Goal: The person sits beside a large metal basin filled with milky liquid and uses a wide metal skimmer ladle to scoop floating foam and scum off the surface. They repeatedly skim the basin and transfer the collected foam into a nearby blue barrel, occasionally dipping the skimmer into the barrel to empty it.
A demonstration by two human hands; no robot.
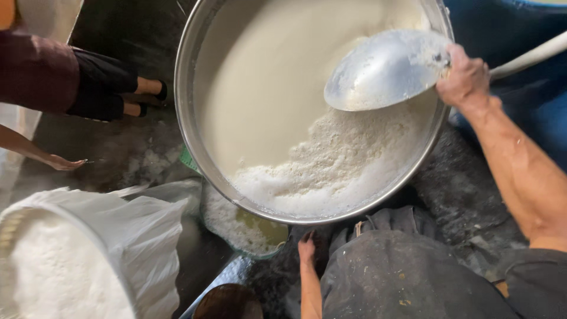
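Left: cloth-lined basket (65, 254) of white curd, co-worker's hand (62, 162) above it; the left hand (306, 248) reaches under the tilted steel basin (201, 159), grip hidden, cannot tell. Centre: foamy curd (336, 165) banked at the basin's low rim, over a small tub (245, 227). Right hand (466, 77) clenched on the metal scoop (384, 68); judgement: hold the tilt steady and sweep in shallow strokes toward the low rim to avoid spilling.

Shiny metal basin (195, 147), matt scoop (378, 71)
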